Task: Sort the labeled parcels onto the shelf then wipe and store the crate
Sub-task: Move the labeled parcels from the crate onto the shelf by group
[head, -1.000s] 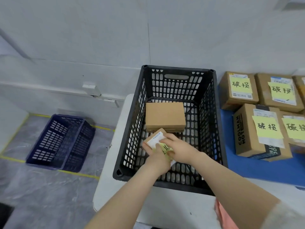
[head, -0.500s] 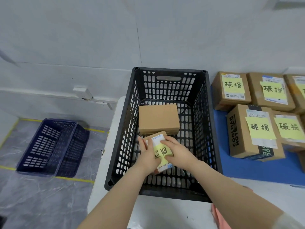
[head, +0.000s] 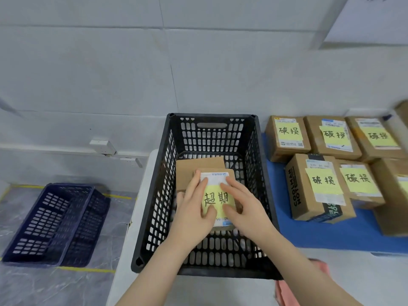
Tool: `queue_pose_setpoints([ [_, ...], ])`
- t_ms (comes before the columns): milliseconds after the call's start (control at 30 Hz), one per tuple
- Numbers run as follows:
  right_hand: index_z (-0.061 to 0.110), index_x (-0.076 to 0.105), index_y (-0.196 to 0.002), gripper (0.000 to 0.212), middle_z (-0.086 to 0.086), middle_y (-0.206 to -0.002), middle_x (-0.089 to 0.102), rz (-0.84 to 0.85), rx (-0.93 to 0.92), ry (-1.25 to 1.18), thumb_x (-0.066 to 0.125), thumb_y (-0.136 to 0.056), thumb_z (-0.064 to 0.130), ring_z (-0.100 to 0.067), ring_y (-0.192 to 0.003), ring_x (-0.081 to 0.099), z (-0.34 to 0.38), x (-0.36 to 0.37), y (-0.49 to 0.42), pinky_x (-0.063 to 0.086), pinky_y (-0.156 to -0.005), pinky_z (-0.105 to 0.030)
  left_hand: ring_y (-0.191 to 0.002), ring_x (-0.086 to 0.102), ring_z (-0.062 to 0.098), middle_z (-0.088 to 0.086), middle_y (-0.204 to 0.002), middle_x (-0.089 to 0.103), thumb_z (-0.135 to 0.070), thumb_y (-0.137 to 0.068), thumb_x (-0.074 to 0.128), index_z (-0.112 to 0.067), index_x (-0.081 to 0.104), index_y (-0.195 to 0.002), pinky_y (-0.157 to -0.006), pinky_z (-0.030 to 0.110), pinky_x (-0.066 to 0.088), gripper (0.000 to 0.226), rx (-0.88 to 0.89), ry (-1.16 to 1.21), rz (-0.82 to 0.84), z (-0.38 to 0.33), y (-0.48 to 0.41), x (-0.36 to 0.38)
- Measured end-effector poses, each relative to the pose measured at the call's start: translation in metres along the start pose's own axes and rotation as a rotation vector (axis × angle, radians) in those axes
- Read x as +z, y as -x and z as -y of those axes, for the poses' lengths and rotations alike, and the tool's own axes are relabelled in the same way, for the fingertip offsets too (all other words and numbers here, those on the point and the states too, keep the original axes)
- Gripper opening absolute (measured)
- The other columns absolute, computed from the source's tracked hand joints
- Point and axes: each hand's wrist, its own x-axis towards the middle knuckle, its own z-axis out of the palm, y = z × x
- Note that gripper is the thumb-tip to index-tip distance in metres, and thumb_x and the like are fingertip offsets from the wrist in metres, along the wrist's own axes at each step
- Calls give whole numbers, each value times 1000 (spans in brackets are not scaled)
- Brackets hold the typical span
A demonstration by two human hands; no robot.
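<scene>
1. The fingers (head: 198, 184) of the left hand (head: 193, 214) lie along the left edge of a small parcel (head: 215, 178). Its thumb presses on the lower left of the parcel's face, and one finger shows behind the left side, so this hand grips the parcel.
2. The right hand (head: 247, 213) holds the parcel's right side: its fingers curl over the right edge and its thumb rests on the lower part of the face.
3. The parcel's face is turned up toward the camera. It bears a white shipping label, and a yellow note (head: 217, 198) reading 超期 lies between the two hands.
4. The small parcel is inside the black crate (head: 212, 138), about mid-way between the crate's side walls. I cannot tell whether it rests on the bottom or is lifted off it.
5. Behind it, toward the crate's far wall, a plain parcel (head: 198, 165) lies flat and is partly covered by the held one.
6. The crate stands on a white table (head: 141, 195), close to the table's left edge.
7. A blue mat (head: 331, 233) lies just beside the crate's right wall. It carries cardboard parcels (head: 318, 186) in two rows, each with a yellow note reading 破损.
8. A pink cloth (head: 287, 292) lies on the table near the crate's front right corner.
9. A blue crate (head: 53, 221) sits on the grey floor, well left of the table.
</scene>
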Motion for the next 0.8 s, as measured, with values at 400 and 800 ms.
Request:
queue_pose_setpoints([
  [400, 36, 53, -126, 41, 26, -141, 31, -338, -182, 184, 50, -85, 33, -8, -127, 35, 50, -104, 56, 28, -98, -13, -127, 25, 7, -29, -150, 12, -20, -84, 54, -22, 37, -143, -90, -7, 13, 61, 295, 1, -190, -117, -3, -1],
  [800, 42, 55, -118, 35, 32, -138, 32, -472, -133, 189, 50, -85, 30, -5, -127, 35, -41, -262, 184, 37, -102, -25, -126, 23, 3, -29, -149, 16, -42, -72, 33, -29, 45, -133, -98, 3, 15, 64, 354, 78, -165, -284, 47, 145],
])
